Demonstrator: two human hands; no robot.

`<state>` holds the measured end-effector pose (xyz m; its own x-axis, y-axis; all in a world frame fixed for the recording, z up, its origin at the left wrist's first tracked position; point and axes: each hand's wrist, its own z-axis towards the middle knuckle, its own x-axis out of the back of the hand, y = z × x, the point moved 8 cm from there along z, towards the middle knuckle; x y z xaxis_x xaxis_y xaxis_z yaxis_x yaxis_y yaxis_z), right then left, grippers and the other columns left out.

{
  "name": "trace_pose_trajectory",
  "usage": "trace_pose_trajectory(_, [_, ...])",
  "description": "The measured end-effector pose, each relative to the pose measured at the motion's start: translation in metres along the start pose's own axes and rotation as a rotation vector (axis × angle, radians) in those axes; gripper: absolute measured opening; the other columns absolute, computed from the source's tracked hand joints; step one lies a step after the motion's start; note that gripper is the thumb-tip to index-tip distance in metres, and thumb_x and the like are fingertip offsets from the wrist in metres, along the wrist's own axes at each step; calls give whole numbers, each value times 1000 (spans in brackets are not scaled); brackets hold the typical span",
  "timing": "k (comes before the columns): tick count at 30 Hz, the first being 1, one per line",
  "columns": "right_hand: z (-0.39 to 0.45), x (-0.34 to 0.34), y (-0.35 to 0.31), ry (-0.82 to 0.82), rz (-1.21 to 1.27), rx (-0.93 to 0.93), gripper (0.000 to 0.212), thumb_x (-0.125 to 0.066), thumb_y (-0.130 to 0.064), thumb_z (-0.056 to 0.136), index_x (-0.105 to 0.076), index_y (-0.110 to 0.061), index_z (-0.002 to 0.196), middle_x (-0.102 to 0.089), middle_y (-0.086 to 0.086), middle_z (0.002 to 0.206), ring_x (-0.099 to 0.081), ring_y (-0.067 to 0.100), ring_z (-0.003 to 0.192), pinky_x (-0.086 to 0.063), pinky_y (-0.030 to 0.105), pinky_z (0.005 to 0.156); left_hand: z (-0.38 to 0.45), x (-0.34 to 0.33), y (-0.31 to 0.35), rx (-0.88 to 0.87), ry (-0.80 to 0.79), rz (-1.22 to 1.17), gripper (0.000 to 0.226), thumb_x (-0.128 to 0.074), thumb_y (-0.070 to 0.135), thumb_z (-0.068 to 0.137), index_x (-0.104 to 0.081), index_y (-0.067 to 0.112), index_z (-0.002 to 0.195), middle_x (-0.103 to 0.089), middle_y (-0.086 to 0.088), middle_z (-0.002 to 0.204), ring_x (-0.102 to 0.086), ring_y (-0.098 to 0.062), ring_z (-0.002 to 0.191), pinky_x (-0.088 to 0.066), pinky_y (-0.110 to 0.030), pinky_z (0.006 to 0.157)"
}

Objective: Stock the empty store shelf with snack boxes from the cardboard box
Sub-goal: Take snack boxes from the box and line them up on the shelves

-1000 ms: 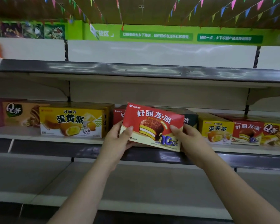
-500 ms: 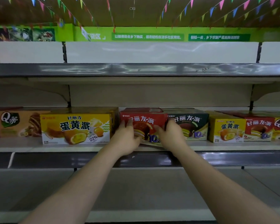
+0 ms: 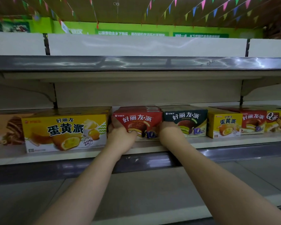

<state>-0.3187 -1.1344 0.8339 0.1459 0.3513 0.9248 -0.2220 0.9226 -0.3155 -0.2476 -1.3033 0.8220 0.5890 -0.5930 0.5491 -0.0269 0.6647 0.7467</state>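
Observation:
A red snack box [image 3: 139, 121] with a chocolate pie picture stands upright on the middle shelf [image 3: 217, 141], between a large yellow box [image 3: 65, 132] and a dark green box [image 3: 187, 120]. My left hand [image 3: 120, 134] grips its lower left corner, fingers tucked into the gap beside the yellow box. My right hand [image 3: 168, 131] holds its lower right edge, fingers in the gap next to the green box. More red boxes sit behind it. The cardboard box is out of view.
Further right stand a small yellow box [image 3: 224, 125], another red box [image 3: 252, 121] and a brown Q box [image 3: 276, 121]. A brown box [image 3: 8, 130] is at far left. The top shelf [image 3: 136, 63] overhangs above; a lower shelf [image 3: 136, 192] lies below.
The red box went from being held tilted in front of the shelf to standing on it in the row. Both hands followed it in and the camera moved closer.

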Motion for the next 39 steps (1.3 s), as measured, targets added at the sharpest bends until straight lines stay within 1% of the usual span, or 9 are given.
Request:
trace_pose_trajectory(3, [-1,1,5,-26,22,-46,29,-44,-8,98,-58,-2,122,-61,17,125,-59,31,113,-46,32,83,2,-1,-2,79,-67,-80,99,-59,45,67,-16,16,151,-48,-11,136,-52,-30,116,-47,-42,100])
trace_pose_trajectory(5, [-5,3,7,-20,37,-59,28,-44,-7,98,-58,-1,121,-60,17,124,-58,30,114,-46,33,87,5,-2,0,101,-94,-90,104,-58,47,62,-15,15,151,-47,-12,135,-53,-30,115,-47,-44,100])
trace_pose_trajectory(7, [-9,5,9,-8,45,-66,27,-44,-5,98,-59,-1,119,-61,17,124,-58,30,115,-47,33,90,7,-2,4,120,-93,-87,95,-63,40,76,-12,11,150,-46,-14,136,-52,-32,117,-46,-45,101])
trace_pose_trajectory(11, [-12,8,8,4,38,-63,25,-46,-5,97,-60,-2,118,-62,15,123,-58,29,114,-48,33,93,15,1,3,149,1,-39,64,-57,28,93,-22,8,143,-52,-14,134,-55,-34,117,-47,-46,99])
trace_pose_trajectory(16, [-13,9,7,-2,44,-59,27,-46,-7,98,-59,-3,121,-61,14,125,-58,29,116,-48,33,94,21,-6,1,183,-29,-66,64,-56,26,94,-20,7,143,-51,-14,134,-54,-33,117,-47,-41,96])
trace_pose_trajectory(19, [-10,6,10,-3,75,-76,27,-48,-5,96,-59,-3,120,-61,15,124,-58,29,115,-48,33,91,22,-5,1,175,-16,-61,58,-54,26,96,-24,6,142,-53,-14,132,-55,-33,115,-47,-38,91])
trace_pose_trajectory(24, [-11,6,13,6,114,-94,28,-48,-4,96,-57,-1,122,-60,16,126,-58,30,116,-47,32,89,21,-6,0,184,-27,-34,56,-51,26,96,-24,7,142,-54,-15,131,-56,-34,114,-47,-45,97])
trace_pose_trajectory(33, [-7,4,17,20,169,-106,26,-50,-8,97,-56,-3,122,-60,16,123,-58,30,114,-47,33,90,17,-4,2,188,-36,-78,51,-47,17,98,-25,8,144,-52,-14,133,-53,-33,117,-44,-39,91])
trace_pose_trajectory(39, [4,1,21,113,249,-59,23,-53,-16,96,-59,-8,117,-63,16,115,-61,32,104,-45,31,76,15,-2,1,196,-21,-176,53,-45,14,98,-23,9,146,-52,-15,132,-54,-33,115,-45,-37,86])
